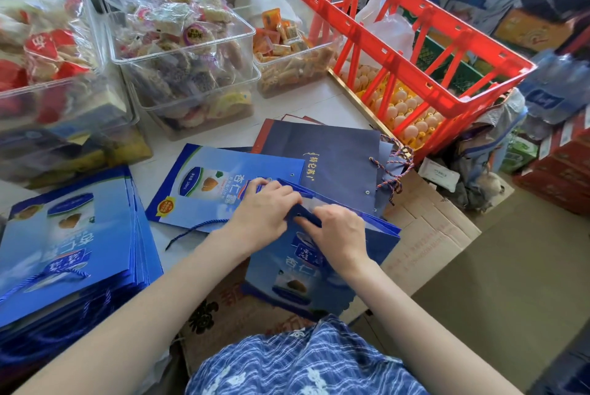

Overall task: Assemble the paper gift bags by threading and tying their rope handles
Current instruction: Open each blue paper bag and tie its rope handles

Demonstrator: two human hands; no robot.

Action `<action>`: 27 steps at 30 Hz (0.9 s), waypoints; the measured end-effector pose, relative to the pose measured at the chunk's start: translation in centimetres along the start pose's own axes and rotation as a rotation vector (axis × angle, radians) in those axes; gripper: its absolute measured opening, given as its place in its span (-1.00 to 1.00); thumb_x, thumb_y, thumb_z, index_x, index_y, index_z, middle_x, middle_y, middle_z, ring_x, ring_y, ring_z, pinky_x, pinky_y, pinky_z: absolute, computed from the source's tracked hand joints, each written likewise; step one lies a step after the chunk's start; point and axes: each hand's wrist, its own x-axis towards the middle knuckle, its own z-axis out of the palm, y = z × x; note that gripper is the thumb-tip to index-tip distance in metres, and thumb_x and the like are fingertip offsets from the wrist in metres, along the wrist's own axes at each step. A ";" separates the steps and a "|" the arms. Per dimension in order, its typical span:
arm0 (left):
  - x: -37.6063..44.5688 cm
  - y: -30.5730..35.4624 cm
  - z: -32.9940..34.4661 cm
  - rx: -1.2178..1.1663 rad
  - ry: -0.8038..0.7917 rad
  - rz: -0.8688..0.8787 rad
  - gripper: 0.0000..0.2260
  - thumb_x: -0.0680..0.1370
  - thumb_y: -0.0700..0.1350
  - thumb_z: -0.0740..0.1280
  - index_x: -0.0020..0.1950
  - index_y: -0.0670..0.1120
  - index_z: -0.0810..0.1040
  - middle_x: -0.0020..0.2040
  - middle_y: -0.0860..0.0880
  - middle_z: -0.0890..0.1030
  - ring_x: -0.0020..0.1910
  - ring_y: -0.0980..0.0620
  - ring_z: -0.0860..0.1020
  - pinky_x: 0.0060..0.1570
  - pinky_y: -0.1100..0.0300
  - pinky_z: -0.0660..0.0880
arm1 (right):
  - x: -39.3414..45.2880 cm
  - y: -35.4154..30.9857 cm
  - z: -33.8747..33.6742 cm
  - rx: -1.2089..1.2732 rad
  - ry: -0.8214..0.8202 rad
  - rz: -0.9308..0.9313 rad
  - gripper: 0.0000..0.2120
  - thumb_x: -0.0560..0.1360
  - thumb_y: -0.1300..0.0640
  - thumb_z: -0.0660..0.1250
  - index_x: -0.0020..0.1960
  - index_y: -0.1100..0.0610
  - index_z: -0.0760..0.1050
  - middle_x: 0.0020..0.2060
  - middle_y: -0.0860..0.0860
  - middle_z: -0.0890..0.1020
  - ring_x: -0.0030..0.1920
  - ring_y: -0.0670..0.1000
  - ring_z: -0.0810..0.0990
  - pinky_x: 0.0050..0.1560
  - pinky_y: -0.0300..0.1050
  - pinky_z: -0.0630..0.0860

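Gripping the folded top edge of a glossy blue paper gift bag (306,270), both hands work close together at the worktop's near edge. The left hand (261,212) has its fingers curled over the bag's rim beside a small punched hole, and the right hand (338,235) pinches the same dark blue rim from the other side, its fingertips just beside the left hand's. The bag stands open and tilted toward the person, its printed front facing the camera, its lower part hanging past the white worktop (322,101) over flattened brown cardboard (431,228).

A thin dark blue rope handle (194,230) lies loose on the worktop, trailing out from under the left wrist; whether the left hand holds its end cannot be told. Behind the hands lies a flat blue printed bag (220,184), and beside it to the right a flat navy paper bag with gold lettering (338,158), whose red and blue twisted cords (396,171) are already threaded. On the left sits a stack of blue bags with rope handles (67,251).

Further back stand clear plastic bins of wrapped snacks (188,53), and to the right a red plastic crate (415,53) rests over trays of eggs (408,110). A blue and white checked garment (303,359) shows at the bottom edge.
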 end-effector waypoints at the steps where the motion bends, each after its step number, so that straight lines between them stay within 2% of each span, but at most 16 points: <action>1: -0.5 -0.1 0.6 -0.024 0.046 0.018 -0.78 0.36 -0.17 0.42 -0.02 -0.05 0.56 -0.09 0.04 0.59 -0.02 -0.05 0.55 0.10 0.07 0.16 | -0.4 0.0 0.0 0.023 -0.025 -0.012 -0.72 0.32 -0.04 0.51 -0.41 0.13 0.57 -0.51 0.00 0.59 -0.53 -0.04 0.51 -0.48 -0.35 0.16; 3: -1.4 -0.3 1.5 -0.060 0.108 0.018 -0.74 0.23 -0.09 0.55 -0.19 -0.06 0.54 -0.27 0.06 0.59 -0.22 -0.04 0.57 -0.07 0.10 0.18 | -0.8 0.1 -0.4 0.086 -0.103 -0.017 -0.76 0.38 -0.02 0.47 -0.27 0.16 0.65 -0.40 0.03 0.64 -0.43 -0.01 0.55 -0.41 -0.39 0.15; 5: -1.9 -0.4 2.2 -0.123 0.128 0.036 -0.72 0.23 -0.05 0.57 -0.22 -0.05 0.52 -0.30 0.09 0.58 -0.26 -0.03 0.53 -0.10 0.12 0.18 | -0.6 0.4 -1.0 0.151 -0.264 -0.025 -0.74 0.47 -0.03 0.37 -0.08 0.16 0.67 -0.23 0.05 0.67 -0.29 -0.02 0.53 -0.36 -0.39 0.20; 7: -2.4 -0.3 2.1 -0.224 0.136 0.048 -0.76 0.28 -0.06 0.55 -0.21 -0.07 0.53 -0.30 0.08 0.57 -0.25 -0.03 0.50 -0.06 0.14 0.20 | 0.1 0.7 -1.9 0.244 -0.459 -0.030 -0.73 0.52 -0.01 0.31 0.06 0.14 0.64 -0.09 0.04 0.67 -0.18 -0.02 0.54 -0.28 -0.31 0.35; 10: -2.6 -0.4 1.7 -0.336 0.119 0.031 -0.82 0.34 -0.12 0.52 -0.20 -0.10 0.55 -0.28 0.07 0.56 -0.21 0.02 0.41 -0.04 0.13 0.25 | 0.8 1.3 -3.2 0.421 -0.636 0.049 -0.77 0.54 0.08 0.29 0.12 0.12 0.62 -0.04 0.02 0.67 -0.12 -0.02 0.59 -0.21 -0.26 0.49; 14: -3.0 -0.6 1.7 -0.354 0.124 0.078 -0.82 0.32 -0.23 0.52 -0.21 -0.11 0.54 -0.26 0.03 0.55 -0.18 0.08 0.34 -0.05 0.11 0.35 | 1.2 1.4 -4.1 0.718 -0.765 0.228 -0.76 0.59 0.17 0.20 0.18 0.13 0.57 -0.05 -0.03 0.64 -0.17 -0.10 0.57 -0.17 -0.32 0.51; 17: -3.1 -0.2 1.7 -0.325 0.172 0.150 -0.79 0.29 -0.27 0.53 -0.22 -0.12 0.53 -0.29 0.01 0.54 -0.20 0.10 0.30 -0.13 0.25 0.33 | 1.1 0.6 -3.6 0.689 -0.770 0.169 -0.77 0.57 0.22 0.23 0.16 0.13 0.59 0.01 -0.01 0.65 -0.03 -0.02 0.58 0.02 -0.19 0.52; 18: -3.2 -0.1 1.7 -0.305 0.181 0.171 -0.79 0.30 -0.27 0.53 -0.21 -0.13 0.53 -0.28 0.00 0.55 -0.19 0.10 0.30 -0.13 0.25 0.32 | 1.0 0.4 -3.5 0.685 -0.759 0.188 -0.80 0.56 0.20 0.27 0.12 0.14 0.61 -0.02 0.03 0.66 -0.03 0.03 0.59 0.03 -0.15 0.52; 21: -3.5 0.0 1.6 -0.242 0.210 0.199 -0.81 0.31 -0.26 0.53 -0.21 -0.15 0.53 -0.26 -0.03 0.56 -0.16 0.08 0.31 -0.10 0.22 0.33 | 1.2 0.3 -3.7 0.732 -0.761 0.276 -0.86 0.51 0.14 0.35 -0.01 0.15 0.65 -0.19 0.02 0.65 -0.19 0.02 0.57 -0.20 -0.29 0.52; 25: -3.5 0.0 1.6 -0.277 0.234 0.144 -0.82 0.31 -0.27 0.53 -0.23 -0.16 0.53 -0.27 -0.03 0.56 -0.18 0.09 0.32 -0.10 0.26 0.33 | 0.9 0.0 -3.4 0.747 -0.681 0.360 -0.86 0.51 0.14 0.35 -0.03 0.14 0.66 -0.11 0.03 0.67 -0.09 0.04 0.63 -0.10 -0.21 0.57; 27: -3.7 -0.4 1.6 -0.297 0.208 0.153 -0.82 0.32 -0.28 0.52 -0.24 -0.16 0.53 -0.27 -0.03 0.56 -0.18 0.10 0.33 -0.12 0.26 0.34 | 0.6 -0.2 -3.2 0.745 -0.651 0.404 -0.86 0.50 0.16 0.36 -0.01 0.16 0.66 -0.15 0.02 0.66 -0.13 -0.01 0.64 -0.13 -0.23 0.58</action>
